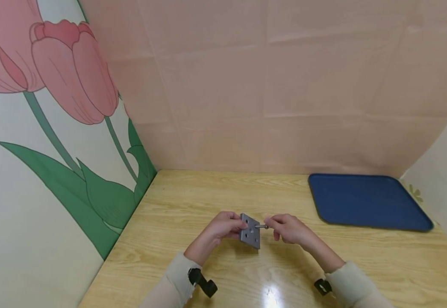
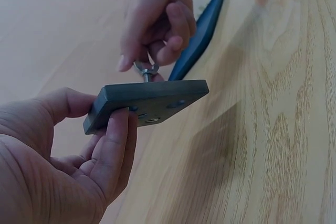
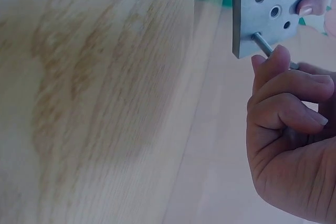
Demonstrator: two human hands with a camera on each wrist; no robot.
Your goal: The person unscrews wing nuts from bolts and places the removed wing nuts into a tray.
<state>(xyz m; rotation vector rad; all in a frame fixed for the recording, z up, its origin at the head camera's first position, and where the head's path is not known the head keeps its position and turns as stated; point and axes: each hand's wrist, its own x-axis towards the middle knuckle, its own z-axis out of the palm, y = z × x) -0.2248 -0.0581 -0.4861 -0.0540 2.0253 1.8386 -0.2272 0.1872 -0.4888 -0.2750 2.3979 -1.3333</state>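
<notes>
A square grey metal plate [image 1: 250,231] with several holes is tilted up above the table. My left hand [image 1: 225,225] grips its left edge, thumb on one face and fingers on the other, as the left wrist view [image 2: 68,156] shows. From the right, my right hand [image 1: 288,228] pinches a silver wing bolt [image 1: 262,226] by its head. The bolt's shank meets the plate at a corner hole [image 3: 256,36]; how deep it sits cannot be told. Fingers partly cover the bolt's head in the left wrist view [image 2: 148,70].
A blue tray [image 1: 369,201] lies at the back right of the wooden table [image 1: 208,192]. Behind stands a pink-covered wall [image 1: 266,85], and a tulip-painted panel [image 1: 73,77] borders the left side. Another white panel [image 1: 446,171] is at the right.
</notes>
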